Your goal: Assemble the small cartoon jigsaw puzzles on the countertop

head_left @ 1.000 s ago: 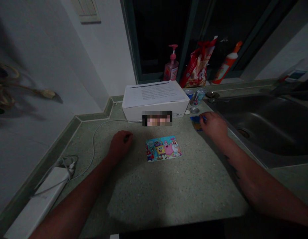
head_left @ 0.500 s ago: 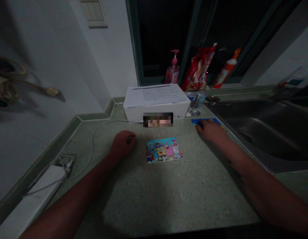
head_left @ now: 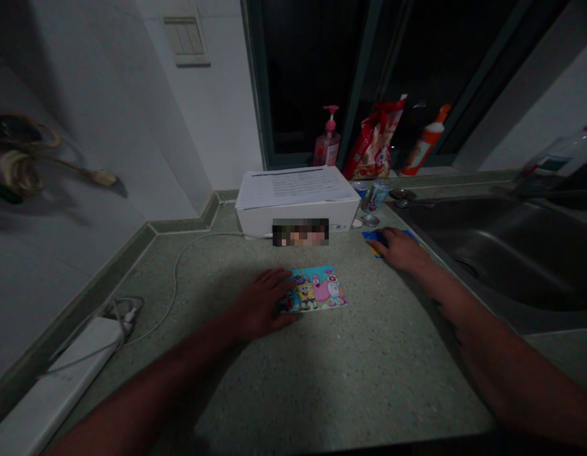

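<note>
On the countertop lies a cartoon picture card point(head_left: 319, 290), bright and flat. My left hand point(head_left: 265, 303) is open over its left edge, fingers spread and covering part of the picture. Farther right, near the sink, my right hand point(head_left: 400, 248) rests palm down with fingers stretched over a flat blue-and-yellow card point(head_left: 407, 235). Most of that second card is hidden beneath the hand.
A white box point(head_left: 297, 202) with a printed sheet on top stands behind the cards. Beside it are a can point(head_left: 376, 196) and small metal lids point(head_left: 370, 220). The steel sink point(head_left: 511, 253) lies right; a power strip point(head_left: 79, 373) and cable lie left.
My left hand has moved right and opened, its fingers now over the cartoon card's left edge. My right hand stays at the blue card. The view has tilted slightly upward.
</note>
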`<move>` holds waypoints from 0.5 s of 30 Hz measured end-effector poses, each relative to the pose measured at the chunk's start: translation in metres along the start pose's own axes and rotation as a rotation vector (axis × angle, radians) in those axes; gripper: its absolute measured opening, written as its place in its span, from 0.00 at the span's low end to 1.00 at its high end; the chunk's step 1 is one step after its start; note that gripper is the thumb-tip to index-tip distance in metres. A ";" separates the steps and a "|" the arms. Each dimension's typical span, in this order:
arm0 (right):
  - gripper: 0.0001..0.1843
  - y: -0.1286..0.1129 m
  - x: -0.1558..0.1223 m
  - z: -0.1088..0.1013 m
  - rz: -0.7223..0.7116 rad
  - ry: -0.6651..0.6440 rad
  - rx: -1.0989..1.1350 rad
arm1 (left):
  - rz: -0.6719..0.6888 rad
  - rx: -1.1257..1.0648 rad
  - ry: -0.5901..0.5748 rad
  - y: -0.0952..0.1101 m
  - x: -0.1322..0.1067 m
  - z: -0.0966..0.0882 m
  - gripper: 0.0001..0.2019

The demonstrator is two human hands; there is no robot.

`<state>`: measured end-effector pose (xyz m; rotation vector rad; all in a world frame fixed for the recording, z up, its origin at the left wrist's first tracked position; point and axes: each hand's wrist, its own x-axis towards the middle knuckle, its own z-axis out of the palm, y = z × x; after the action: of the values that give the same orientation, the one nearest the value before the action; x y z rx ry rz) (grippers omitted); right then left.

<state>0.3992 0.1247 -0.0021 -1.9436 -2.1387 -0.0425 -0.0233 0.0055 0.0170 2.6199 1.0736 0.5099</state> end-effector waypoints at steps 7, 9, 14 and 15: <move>0.27 0.009 0.003 -0.002 0.014 -0.069 -0.043 | -0.002 0.017 0.013 -0.004 0.001 0.001 0.27; 0.27 0.013 0.003 -0.006 0.018 -0.116 -0.047 | -0.002 0.014 0.027 -0.005 0.001 0.002 0.28; 0.31 0.023 -0.003 -0.021 -0.001 -0.243 -0.017 | -0.032 0.032 0.035 -0.009 0.000 0.004 0.27; 0.30 0.024 -0.005 -0.024 -0.002 -0.251 -0.010 | -0.046 0.044 0.042 -0.010 0.000 0.005 0.26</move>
<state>0.4270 0.1182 0.0166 -2.0463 -2.2971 0.2012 -0.0275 0.0124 0.0091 2.6264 1.1680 0.5399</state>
